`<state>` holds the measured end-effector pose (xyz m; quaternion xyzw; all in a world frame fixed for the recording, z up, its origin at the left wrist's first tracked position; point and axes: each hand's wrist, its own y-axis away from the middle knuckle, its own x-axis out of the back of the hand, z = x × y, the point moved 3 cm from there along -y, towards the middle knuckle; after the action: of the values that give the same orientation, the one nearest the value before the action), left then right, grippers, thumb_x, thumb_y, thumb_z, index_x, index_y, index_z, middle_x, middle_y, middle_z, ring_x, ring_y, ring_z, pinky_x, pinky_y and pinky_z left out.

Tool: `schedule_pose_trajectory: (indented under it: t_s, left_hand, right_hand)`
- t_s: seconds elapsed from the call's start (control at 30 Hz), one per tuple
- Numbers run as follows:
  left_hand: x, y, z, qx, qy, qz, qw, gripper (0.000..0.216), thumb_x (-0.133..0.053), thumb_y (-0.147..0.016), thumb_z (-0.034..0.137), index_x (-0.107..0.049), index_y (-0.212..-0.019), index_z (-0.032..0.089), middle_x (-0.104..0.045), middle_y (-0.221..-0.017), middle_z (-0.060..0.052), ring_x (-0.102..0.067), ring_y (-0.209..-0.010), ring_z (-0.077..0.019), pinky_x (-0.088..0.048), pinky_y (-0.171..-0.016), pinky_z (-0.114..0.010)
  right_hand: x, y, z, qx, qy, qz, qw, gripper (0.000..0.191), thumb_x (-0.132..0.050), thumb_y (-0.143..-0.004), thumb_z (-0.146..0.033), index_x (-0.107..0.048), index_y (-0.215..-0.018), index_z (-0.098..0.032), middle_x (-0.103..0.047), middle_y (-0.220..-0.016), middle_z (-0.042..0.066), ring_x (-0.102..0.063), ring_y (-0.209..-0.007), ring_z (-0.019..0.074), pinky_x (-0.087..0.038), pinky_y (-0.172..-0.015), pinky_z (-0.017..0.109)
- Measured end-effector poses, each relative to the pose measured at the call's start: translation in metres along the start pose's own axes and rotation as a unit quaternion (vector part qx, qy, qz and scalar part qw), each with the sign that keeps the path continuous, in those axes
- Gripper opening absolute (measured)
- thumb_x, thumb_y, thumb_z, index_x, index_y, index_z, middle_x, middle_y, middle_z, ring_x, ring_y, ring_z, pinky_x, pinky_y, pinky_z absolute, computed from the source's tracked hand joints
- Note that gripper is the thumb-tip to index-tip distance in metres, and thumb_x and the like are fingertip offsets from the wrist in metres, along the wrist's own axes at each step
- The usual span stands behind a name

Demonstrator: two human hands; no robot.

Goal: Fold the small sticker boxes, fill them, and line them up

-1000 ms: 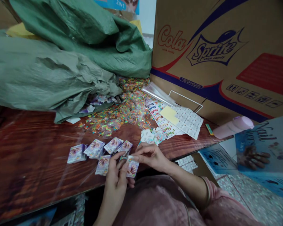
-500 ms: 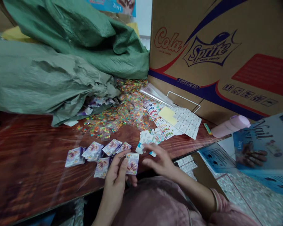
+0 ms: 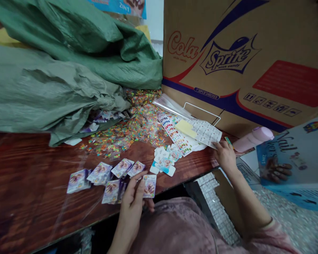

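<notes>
A: Left hand (image 3: 132, 203), fingers clamped on a small packet (image 3: 149, 186), pinching its left edge just above the surface (image 3: 29, 183) rim.
B: Right hand (image 3: 225, 157) touches the white sheet (image 3: 208, 131) corner. Can't tell if those fingers grip.

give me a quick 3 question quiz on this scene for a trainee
1. True or false: the left hand holds a packet.
2. The right hand is nearest to: A the green sack, B the white sheet, C the cardboard box.
3. Fill in: the bottle lying right of that hand is coloured ____.
Key: 1 true; 2 B; 3 pink.
</notes>
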<state>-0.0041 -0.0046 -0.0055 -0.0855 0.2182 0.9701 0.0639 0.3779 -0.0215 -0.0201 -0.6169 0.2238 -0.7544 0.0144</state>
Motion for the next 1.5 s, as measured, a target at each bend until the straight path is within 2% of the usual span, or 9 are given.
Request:
schedule_pose_trajectory:
  t_s: [0.1, 0.33, 0.5, 0.73, 0.97, 1.13, 1.27, 1.5]
  left_hand:
    - [0.000, 0.000, -0.001, -0.004, -0.004, -0.007, 1.000, 0.055, -0.063, -0.075, 0.051, -0.053, -0.120, 0.019, -0.056, -0.056, 0.006, -0.052, -0.038, -0.0125, -0.046, -0.037, -0.025]
    - [-0.005, 0.001, -0.005, -0.009, -0.022, -0.027, 0.999, 0.046, -0.062, -0.078, 0.046, -0.054, -0.116, 0.022, -0.059, -0.065, 0.005, -0.053, -0.040, -0.0112, -0.047, -0.037, -0.024]
    - [-0.009, 0.002, -0.004, -0.012, -0.029, -0.041, 0.999, 0.047, -0.060, -0.080, 0.047, -0.053, -0.118, 0.020, -0.057, -0.061, 0.005, -0.053, -0.041, -0.0116, -0.048, -0.037, -0.024]
    - [-0.008, 0.002, -0.004, -0.014, -0.025, -0.038, 0.999, 0.049, -0.060, -0.080, 0.049, -0.052, -0.120, 0.021, -0.056, -0.060, 0.005, -0.053, -0.041, -0.0115, -0.048, -0.037, -0.024]
    - [-0.002, 0.004, -0.006, -0.007, -0.011, -0.027, 1.000, 0.050, -0.061, -0.079, 0.050, -0.053, -0.119, 0.021, -0.058, -0.062, 0.005, -0.053, -0.040, -0.0107, -0.048, -0.037, -0.024]
    - [-0.003, 0.002, -0.006, 0.000, -0.011, -0.030, 0.999, 0.051, -0.061, -0.079, 0.049, -0.051, -0.119, 0.020, -0.056, -0.057, 0.006, -0.052, -0.039, -0.0113, -0.048, -0.037, -0.024]
    - [-0.006, 0.000, -0.007, -0.003, -0.011, -0.037, 0.999, 0.052, -0.061, -0.079, 0.049, -0.051, -0.121, 0.019, -0.056, -0.056, 0.006, -0.052, -0.038, -0.0118, -0.047, -0.036, -0.025]
    - [-0.008, 0.002, -0.005, -0.009, -0.017, -0.038, 0.999, 0.050, -0.060, -0.080, 0.049, -0.051, -0.120, 0.020, -0.056, -0.058, 0.006, -0.052, -0.041, -0.0113, -0.047, -0.037, -0.024]
  right_hand:
    - [0.012, -0.012, 0.008, -0.012, -0.026, 0.030, 0.999, 0.033, -0.048, -0.083, -0.017, -0.068, -0.110, -0.016, -0.059, -0.100, 0.012, -0.054, -0.090, 0.0247, -0.045, -0.083, 0.036]
    - [0.028, -0.027, 0.009, -0.050, -0.071, 0.022, 0.996, 0.036, -0.047, -0.082, -0.015, -0.069, -0.111, -0.017, -0.061, -0.102, 0.012, -0.057, -0.092, 0.0259, -0.048, -0.078, 0.036]
    - [0.040, -0.039, 0.017, -0.066, -0.114, 0.065, 0.989, 0.036, -0.045, -0.081, -0.015, -0.070, -0.107, -0.019, -0.063, -0.098, 0.009, -0.060, -0.087, 0.0233, -0.047, -0.073, 0.032]
    - [0.058, -0.067, 0.027, -0.071, -0.115, 0.113, 0.984, 0.034, -0.045, -0.083, -0.019, -0.071, -0.105, -0.020, -0.063, -0.092, 0.008, -0.060, -0.083, 0.0227, -0.045, -0.070, 0.031]
    - [0.057, -0.065, 0.026, -0.077, -0.118, 0.111, 0.984, 0.034, -0.046, -0.081, -0.018, -0.071, -0.105, -0.019, -0.062, -0.089, 0.008, -0.059, -0.079, 0.0220, -0.045, -0.068, 0.031]
    - [0.052, -0.058, 0.026, -0.086, -0.132, 0.104, 0.982, 0.035, -0.044, -0.079, -0.015, -0.071, -0.101, -0.018, -0.064, -0.095, 0.009, -0.060, -0.085, 0.0231, -0.046, -0.072, 0.032]
    - [0.050, -0.059, 0.027, -0.092, -0.152, 0.124, 0.976, 0.031, -0.047, -0.080, -0.019, -0.070, -0.099, -0.018, -0.065, -0.097, 0.009, -0.061, -0.086, 0.0237, -0.047, -0.073, 0.033]
    - [0.047, -0.070, 0.031, -0.091, -0.168, 0.162, 0.968, 0.026, -0.049, -0.082, -0.022, -0.069, -0.097, -0.016, -0.063, -0.087, 0.009, -0.059, -0.078, 0.0223, -0.047, -0.069, 0.032]
